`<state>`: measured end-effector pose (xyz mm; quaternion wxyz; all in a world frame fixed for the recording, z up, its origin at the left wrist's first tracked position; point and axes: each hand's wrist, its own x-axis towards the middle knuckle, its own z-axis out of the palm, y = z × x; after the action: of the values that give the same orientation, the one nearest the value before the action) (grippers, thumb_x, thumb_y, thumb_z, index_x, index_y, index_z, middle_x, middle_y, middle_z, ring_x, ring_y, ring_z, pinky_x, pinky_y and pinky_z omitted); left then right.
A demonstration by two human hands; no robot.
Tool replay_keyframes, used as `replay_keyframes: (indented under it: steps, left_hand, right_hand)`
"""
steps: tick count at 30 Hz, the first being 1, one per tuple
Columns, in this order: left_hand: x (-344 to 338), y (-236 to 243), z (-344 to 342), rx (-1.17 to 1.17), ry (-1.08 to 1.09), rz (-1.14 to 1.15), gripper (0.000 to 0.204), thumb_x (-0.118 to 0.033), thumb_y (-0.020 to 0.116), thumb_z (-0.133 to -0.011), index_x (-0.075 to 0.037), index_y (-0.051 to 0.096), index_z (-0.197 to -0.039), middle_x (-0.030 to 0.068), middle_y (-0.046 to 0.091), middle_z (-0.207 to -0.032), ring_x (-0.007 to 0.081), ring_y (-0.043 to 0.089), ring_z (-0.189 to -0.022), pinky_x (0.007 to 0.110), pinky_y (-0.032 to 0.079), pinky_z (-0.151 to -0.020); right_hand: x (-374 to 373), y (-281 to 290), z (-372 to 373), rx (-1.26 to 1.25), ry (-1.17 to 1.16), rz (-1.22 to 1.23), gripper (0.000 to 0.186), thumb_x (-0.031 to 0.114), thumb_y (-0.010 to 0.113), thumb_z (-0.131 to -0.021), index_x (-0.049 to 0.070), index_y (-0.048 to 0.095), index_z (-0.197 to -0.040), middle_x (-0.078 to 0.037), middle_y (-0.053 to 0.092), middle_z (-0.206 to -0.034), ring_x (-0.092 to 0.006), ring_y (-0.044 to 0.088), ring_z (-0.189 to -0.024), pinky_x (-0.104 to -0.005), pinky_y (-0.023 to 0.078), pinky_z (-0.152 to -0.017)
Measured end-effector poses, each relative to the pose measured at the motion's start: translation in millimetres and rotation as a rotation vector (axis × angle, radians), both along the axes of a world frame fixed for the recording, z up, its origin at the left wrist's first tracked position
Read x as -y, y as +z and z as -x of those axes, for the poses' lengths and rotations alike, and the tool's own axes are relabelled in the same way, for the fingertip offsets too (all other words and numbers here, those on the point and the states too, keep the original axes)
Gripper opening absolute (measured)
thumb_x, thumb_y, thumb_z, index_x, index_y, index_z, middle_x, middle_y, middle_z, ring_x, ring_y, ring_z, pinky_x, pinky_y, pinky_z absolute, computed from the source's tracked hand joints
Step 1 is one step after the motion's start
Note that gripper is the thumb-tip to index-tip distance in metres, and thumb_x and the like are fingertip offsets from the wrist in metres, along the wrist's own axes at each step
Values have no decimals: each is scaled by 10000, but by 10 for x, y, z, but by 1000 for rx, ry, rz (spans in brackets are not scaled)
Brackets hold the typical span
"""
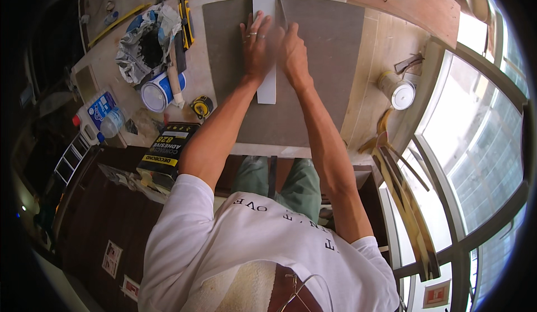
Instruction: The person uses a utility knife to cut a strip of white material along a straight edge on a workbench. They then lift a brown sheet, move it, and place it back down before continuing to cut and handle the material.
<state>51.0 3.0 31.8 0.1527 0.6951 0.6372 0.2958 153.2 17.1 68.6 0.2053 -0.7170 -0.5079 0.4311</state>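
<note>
Here, seen from above, a person in a white T-shirt (193,239) leans over a tabletop (197,66) where a large dark grey sheet (324,88) lies flat. A long, narrow white strip (267,91) rests on the sheet, left of its centre, running from near the far edge toward the person. The person's left hand (256,46), wearing rings, lies palm down across the strip, its fingers spread loosely toward the sheet's far edge. Just beside it over the sheet, the right hand (293,54) is curled at the strip's right side; a thin, dark, pointed piece (281,8) reaches from its fingers to the sheet's far edge. Blur covers the space between the hands, so whether the right fingers pinch that piece cannot be told. Left of the sheet sit a yellow-and-black tool (188,24), a crumpled silver bag (130,60), a blue-and-white can (156,95) on its side and, nearer the sheet, a tape measure (202,106). A black-and-yellow tin (166,151) stands off the sheet's near left corner. Right of the sheet is a can with a white end (402,96), and well beyond it, tall windows (475,122).
</note>
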Motion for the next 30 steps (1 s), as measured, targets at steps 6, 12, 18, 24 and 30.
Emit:
replay_keyframes:
  steps: [6,12,18,24,30]
  left_hand:
    - [17,28,7,-4,-10,13,477,-195,653,-912,-115,506,-1359,103,438,-1457,350,378,-1397,619,215,-1148]
    - [5,-35,-15,6,16,-57,451,-237,646,-933,-111,515,-1346,90,435,-1451,338,383,-1392,634,228,-1134]
    - [-98,-149,-4,18,33,-102,439,-247,651,-930,-116,523,-1330,81,475,-1411,322,423,-1365,626,234,-1137]
    - [-48,-221,29,4,-2,-34,544,53,436,-860,-109,497,-1376,65,432,-1475,312,383,-1395,593,207,-1174]
    - [-41,-121,21,-19,-2,-6,578,91,409,-841,-106,496,-1377,77,440,-1464,299,373,-1407,597,199,-1176]
  right_hand:
    - [14,39,63,-20,-54,46,282,301,478,-1001,25,434,-1036,-283,650,-759,-495,645,-733,-557,523,-626]
    - [-34,98,55,18,11,85,281,298,473,-1003,22,421,-1011,-282,655,-782,-488,648,-746,-540,530,-636]
    - [-76,6,19,27,39,40,303,309,477,-1001,16,421,-1059,-275,657,-823,-480,642,-758,-531,530,-639]
    - [843,82,-16,38,42,66,301,274,491,-1008,7,437,-1136,-282,631,-736,-476,629,-678,-548,485,-563]
    - [2285,197,-13,149,81,113,380,239,543,-995,-55,437,-1211,-263,612,-692,-448,610,-616,-512,470,-507]
